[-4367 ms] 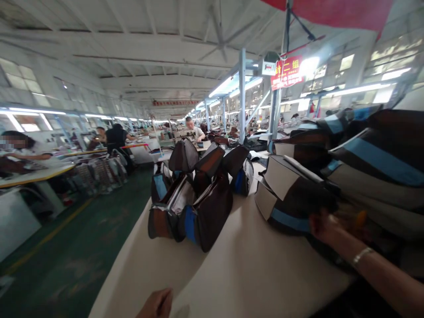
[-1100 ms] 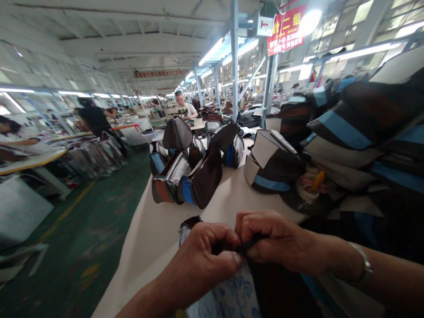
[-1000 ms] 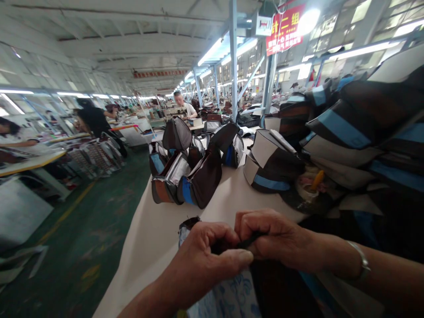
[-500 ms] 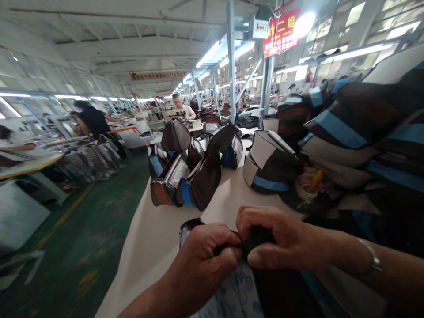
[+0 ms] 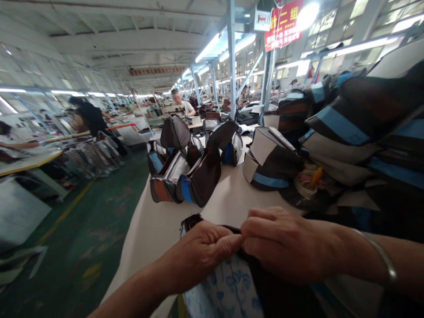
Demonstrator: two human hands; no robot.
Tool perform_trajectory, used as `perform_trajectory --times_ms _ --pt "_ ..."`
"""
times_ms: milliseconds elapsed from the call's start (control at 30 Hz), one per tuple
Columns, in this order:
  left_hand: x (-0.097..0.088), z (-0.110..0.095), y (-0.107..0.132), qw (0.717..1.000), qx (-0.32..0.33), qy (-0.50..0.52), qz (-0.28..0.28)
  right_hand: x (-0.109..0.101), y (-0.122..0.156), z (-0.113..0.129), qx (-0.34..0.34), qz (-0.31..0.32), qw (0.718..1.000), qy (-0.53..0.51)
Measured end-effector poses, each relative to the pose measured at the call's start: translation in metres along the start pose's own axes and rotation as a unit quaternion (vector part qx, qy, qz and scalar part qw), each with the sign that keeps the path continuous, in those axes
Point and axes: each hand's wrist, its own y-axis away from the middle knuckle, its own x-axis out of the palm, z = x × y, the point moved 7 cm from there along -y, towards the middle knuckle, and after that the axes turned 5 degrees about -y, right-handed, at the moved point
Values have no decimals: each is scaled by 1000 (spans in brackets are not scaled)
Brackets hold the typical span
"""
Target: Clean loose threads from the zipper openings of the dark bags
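Left of centre: dark bags with brown and blue panels (image 5: pixel 208 179) on the cream worktop (image 5: pixel 145 238). Near centre: left hand (image 5: pixel 200 251) and right hand (image 5: pixel 291 248), each grip clamped on the dark edge of a blue-and-white floral-patterned fabric piece (image 5: pixel 232 285). Right: heaped grey, black and blue bags (image 5: pixel 347 126).

I log fluorescent tubes (image 5: pixel 207 47) overhead, one round lamp (image 5: pixel 308 16) glaring. Lower right dim; edges stretched, far background soft.
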Motion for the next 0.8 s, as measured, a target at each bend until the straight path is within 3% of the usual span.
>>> perform_trajectory --times_ms 133,200,300,367,500,567,633,800 --pt "9 -9 -1 996 12 -82 24 0 9 10 -26 -6 1000 -15" --pt "13 -18 1 989 40 -141 21 -5 14 1 23 -38 992 -116" --pt "17 -30 3 974 70 -216 4 -10 20 -23 136 -61 946 -287" --pt "17 -39 4 960 93 -262 -21 -10 18 -32 166 -10 927 -335" --pt "21 -62 8 920 171 -350 -45 -13 10 -37 151 130 902 -384" --pt "19 -70 11 906 187 -377 -52 -20 4 -37 142 166 902 -373" --pt "12 -77 14 898 190 -392 -68 -31 -5 -33 124 170 919 -334" --pt "-11 -85 22 888 229 -391 -83 -49 -38 -18 123 123 980 -98"
